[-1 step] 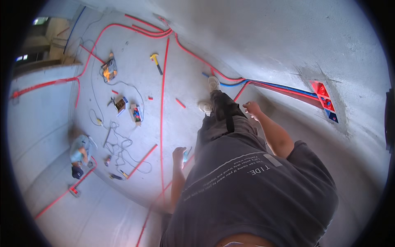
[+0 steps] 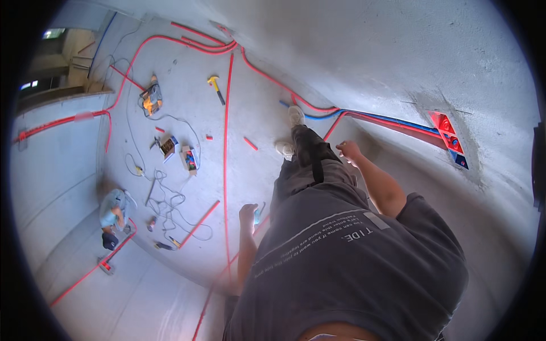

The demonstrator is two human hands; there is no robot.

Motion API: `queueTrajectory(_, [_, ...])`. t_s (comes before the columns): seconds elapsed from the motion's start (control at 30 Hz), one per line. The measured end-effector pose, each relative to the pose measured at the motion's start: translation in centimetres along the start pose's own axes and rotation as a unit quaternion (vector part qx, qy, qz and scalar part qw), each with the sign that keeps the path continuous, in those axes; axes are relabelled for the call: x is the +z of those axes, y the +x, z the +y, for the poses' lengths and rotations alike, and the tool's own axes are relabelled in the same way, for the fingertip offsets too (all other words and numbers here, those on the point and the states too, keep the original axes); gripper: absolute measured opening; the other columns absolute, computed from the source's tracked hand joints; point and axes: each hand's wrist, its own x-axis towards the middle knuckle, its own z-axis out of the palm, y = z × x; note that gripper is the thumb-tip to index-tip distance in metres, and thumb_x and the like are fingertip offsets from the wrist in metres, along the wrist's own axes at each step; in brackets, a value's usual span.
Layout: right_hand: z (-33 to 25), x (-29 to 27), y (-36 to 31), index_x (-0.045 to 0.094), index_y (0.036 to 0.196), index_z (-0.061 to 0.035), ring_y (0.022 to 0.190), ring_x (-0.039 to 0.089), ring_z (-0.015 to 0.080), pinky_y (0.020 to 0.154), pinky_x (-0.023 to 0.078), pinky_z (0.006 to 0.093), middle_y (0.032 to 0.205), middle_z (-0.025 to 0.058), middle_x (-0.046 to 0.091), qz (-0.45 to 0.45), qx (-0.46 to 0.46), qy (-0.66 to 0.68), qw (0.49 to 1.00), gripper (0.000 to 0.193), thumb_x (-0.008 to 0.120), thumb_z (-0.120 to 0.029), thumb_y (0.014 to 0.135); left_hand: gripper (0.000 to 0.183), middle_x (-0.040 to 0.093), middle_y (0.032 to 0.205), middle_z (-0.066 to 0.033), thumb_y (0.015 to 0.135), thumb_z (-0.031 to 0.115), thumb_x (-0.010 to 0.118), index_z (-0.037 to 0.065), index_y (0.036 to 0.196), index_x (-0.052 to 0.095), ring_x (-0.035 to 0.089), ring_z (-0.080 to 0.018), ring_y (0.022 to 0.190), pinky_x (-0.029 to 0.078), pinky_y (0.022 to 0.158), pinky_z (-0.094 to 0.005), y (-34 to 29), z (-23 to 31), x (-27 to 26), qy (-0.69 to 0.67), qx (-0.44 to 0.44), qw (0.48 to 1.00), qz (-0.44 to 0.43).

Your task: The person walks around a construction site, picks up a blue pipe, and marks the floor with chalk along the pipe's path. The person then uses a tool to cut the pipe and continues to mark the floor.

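Observation:
My left hand (image 2: 247,213) hangs beside my left hip, its fingers closed around a light-blue tool (image 2: 257,217) with a thin dark end. The hand hides most of this tool, so its exact kind cannot be read. On the other side, my right hand (image 2: 348,151) hangs near my thigh, close to the wall. Its fingers are curled in, and what they hold, if anything, is too small to see. A long red conduit (image 2: 226,136) runs along the floor to the left of my feet.
A claw hammer (image 2: 215,89), an orange power tool (image 2: 152,101), two small open boxes (image 2: 168,145) and tangled cable (image 2: 166,199) lie on the floor. A co-worker (image 2: 115,213) crouches at the left wall. Red switch boxes (image 2: 445,132) sit in the right wall, with red and blue conduits (image 2: 392,121) below.
My view has shifted very slightly, so the floor things and the co-worker at left sit a little differently in it. Both my hands keep nearly the same pose.

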Motion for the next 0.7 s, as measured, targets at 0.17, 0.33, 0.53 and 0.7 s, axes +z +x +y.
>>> queueTrajectory(0.17, [-0.1, -0.1, 2.8, 0.067, 0.100, -0.0051, 0.048, 0.050, 0.0207, 0.043, 0.039, 0.0362, 0.074, 0.0141, 0.066, -0.028, 0.023, 0.007, 0.999, 0.029, 0.066, -0.030, 0.085, 0.017, 0.062, 0.076, -0.0034, 0.080, 0.018, 0.069, 0.003, 0.086, 0.068, 0.057, -0.0130, 0.065, 0.044, 0.059, -0.0299, 0.7, 2.8, -1.3, 0.004, 0.032, 0.999, 0.014])
queueTrajectory(0.33, [-4.3, -0.7, 6.0, 0.064, 0.095, -0.0070, 0.046, 0.043, 0.0160, 0.041, 0.033, 0.0323, 0.069, 0.0076, 0.060, -0.065, -0.032, 0.011, 0.997, 0.025, 0.065, -0.030, 0.086, 0.020, 0.062, 0.075, -0.0051, 0.079, 0.020, 0.070, 0.001, 0.085, 0.068, 0.057, -0.0147, 0.067, 0.044, 0.059, -0.0311, 0.6, 8.8, -1.6, 0.015, 0.021, 0.999, 0.025])
queueTrajectory(0.53, [-12.6, -2.0, 8.3, 0.062, 0.094, -0.0091, 0.046, 0.039, 0.0101, 0.038, 0.027, 0.0252, 0.069, 0.0038, 0.057, -0.076, -0.014, 0.098, 0.992, 0.022, 0.064, -0.030, 0.087, 0.021, 0.063, 0.074, -0.0078, 0.077, 0.020, 0.072, 0.001, 0.084, 0.067, 0.058, -0.0174, 0.064, 0.046, 0.058, -0.0326, 2.3, 13.0, -0.3, 0.029, 0.053, 0.996, 0.063])
queueTrajectory(0.7, [-17.0, -2.9, 10.1, 0.061, 0.087, -0.0100, 0.045, 0.036, 0.0091, 0.038, 0.026, 0.0249, 0.068, 0.0014, 0.054, -0.092, -0.032, 0.055, 0.994, 0.019, 0.062, -0.029, 0.087, 0.022, 0.064, 0.074, -0.0092, 0.076, 0.019, 0.073, -0.001, 0.084, 0.067, 0.060, -0.0183, 0.067, 0.048, 0.061, -0.0341, 1.6, 15.5, 1.7, -0.004, 0.038, 0.993, 0.108])
